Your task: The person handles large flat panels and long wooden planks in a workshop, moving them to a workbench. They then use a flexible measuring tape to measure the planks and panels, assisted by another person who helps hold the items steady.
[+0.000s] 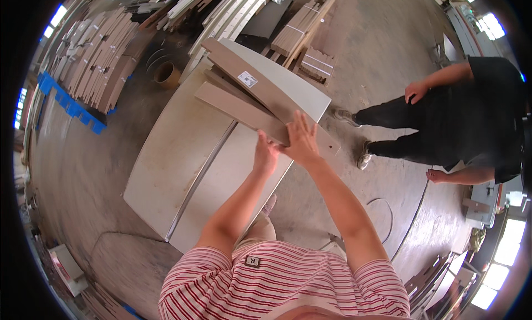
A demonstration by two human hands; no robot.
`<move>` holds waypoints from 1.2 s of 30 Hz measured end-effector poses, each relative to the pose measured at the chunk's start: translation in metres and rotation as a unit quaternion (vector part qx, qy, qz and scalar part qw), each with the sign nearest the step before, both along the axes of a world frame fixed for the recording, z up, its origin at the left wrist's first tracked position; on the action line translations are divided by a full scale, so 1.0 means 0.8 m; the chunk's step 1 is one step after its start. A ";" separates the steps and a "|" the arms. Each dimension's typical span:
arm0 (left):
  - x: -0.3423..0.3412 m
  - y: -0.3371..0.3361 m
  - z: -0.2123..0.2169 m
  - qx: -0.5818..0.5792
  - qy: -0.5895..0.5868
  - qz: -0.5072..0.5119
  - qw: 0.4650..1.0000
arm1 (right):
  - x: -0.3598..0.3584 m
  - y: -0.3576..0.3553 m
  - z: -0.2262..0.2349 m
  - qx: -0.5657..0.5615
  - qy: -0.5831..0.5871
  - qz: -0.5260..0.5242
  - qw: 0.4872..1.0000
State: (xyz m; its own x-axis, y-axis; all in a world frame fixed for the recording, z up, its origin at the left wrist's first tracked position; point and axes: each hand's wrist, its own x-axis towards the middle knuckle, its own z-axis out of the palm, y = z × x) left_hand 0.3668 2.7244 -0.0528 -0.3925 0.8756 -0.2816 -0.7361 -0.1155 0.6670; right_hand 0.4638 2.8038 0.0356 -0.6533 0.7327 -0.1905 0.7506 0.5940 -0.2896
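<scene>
Your right hand [302,142] lies spread, fingers fanned over the labelled board [238,67], while your left hand [266,156] meets the near side of the plain board [238,109]; its fingers are partly hidden, so I cannot tell whether it pinches or only touches. The spread fingers seem to steady the boards where they converge, since the labelled one pokes out past the table's edge. You have three brown boards here, counting the middle board [231,87], largely covered between the other two; all three rest on one white table [160,142], which takes their weight, with one metal strip [204,173] across it. To your right stands one co-worker [443,115], both hands off the boards. Far left, one stack of boards [97,54] sits by a blue pallet [71,105]
</scene>
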 end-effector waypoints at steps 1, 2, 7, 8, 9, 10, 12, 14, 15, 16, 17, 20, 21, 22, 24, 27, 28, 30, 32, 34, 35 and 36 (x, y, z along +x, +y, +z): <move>-0.007 -0.008 0.013 -0.010 0.024 0.013 1.000 | -0.002 -0.001 -0.002 -0.052 0.022 0.004 0.998; -0.015 -0.015 0.023 -0.020 0.049 0.032 0.998 | -0.005 -0.002 -0.003 -0.103 0.046 0.015 0.994; -0.060 -0.007 -0.012 -0.225 0.293 0.128 0.920 | -0.005 0.049 -0.031 -0.033 0.116 -0.034 0.992; -0.068 -0.008 -0.011 -0.239 0.318 0.149 0.905 | -0.006 0.056 -0.032 -0.028 0.077 -0.068 0.994; -0.077 -0.010 -0.005 -0.253 0.342 0.171 0.889 | -0.007 0.061 -0.032 -0.022 0.038 -0.100 0.994; -0.083 -0.011 0.000 -0.266 0.365 0.193 0.871 | -0.004 0.065 -0.033 -0.054 0.056 -0.095 0.993; -0.099 -0.010 0.002 -0.290 0.322 0.196 0.880 | 0.002 0.074 -0.033 -0.113 0.091 -0.076 0.986; -0.106 -0.003 0.007 -0.312 0.296 0.173 0.886 | 0.003 0.091 -0.031 -0.066 0.127 -0.054 0.988; -0.109 0.007 0.013 -0.324 0.291 0.149 0.888 | 0.004 0.098 -0.031 -0.045 0.142 -0.042 0.988; -0.113 0.014 0.014 -0.335 0.286 0.126 0.889 | 0.006 0.106 -0.034 -0.021 0.138 -0.041 0.989; -0.120 0.023 -0.001 -0.353 0.304 0.119 0.877 | 0.004 0.119 -0.034 0.008 0.136 -0.038 0.990; -0.124 0.043 0.002 -0.365 0.307 0.038 0.878 | 0.004 0.159 -0.047 0.040 0.081 -0.042 0.995; -0.119 0.046 0.003 -0.340 0.281 0.040 0.896 | 0.003 0.167 -0.058 0.040 0.051 -0.048 0.997; -0.111 0.048 0.004 -0.315 0.255 0.043 0.913 | 0.000 0.175 -0.069 0.039 0.020 -0.054 0.998; -0.089 0.058 0.001 -0.271 0.220 0.025 0.937 | 0.013 0.203 -0.122 -0.014 0.045 -0.012 0.999; -0.064 0.065 0.018 -0.260 0.207 0.007 0.943 | 0.011 0.204 -0.127 -0.073 0.021 0.043 0.996; -0.061 0.073 0.009 -0.270 0.208 0.012 0.940 | 0.014 0.197 -0.119 -0.090 0.002 0.051 0.995; -0.053 0.089 -0.015 -0.283 0.217 0.006 0.934 | 0.025 0.167 -0.100 0.005 0.015 -0.042 0.999; -0.068 0.076 -0.096 -0.123 0.170 0.059 0.976 | 0.037 0.125 -0.073 -0.102 0.240 -0.115 0.958; -0.138 0.057 -0.180 0.008 0.401 -0.075 0.913 | 0.050 0.077 -0.076 0.280 0.226 0.006 0.933; -0.161 0.054 -0.182 0.070 0.753 -0.095 0.647 | 0.074 0.035 -0.071 0.214 0.299 -0.039 0.929; -0.177 0.050 -0.187 0.153 0.836 -0.070 0.522 | 0.099 -0.010 -0.060 0.153 0.378 -0.081 0.909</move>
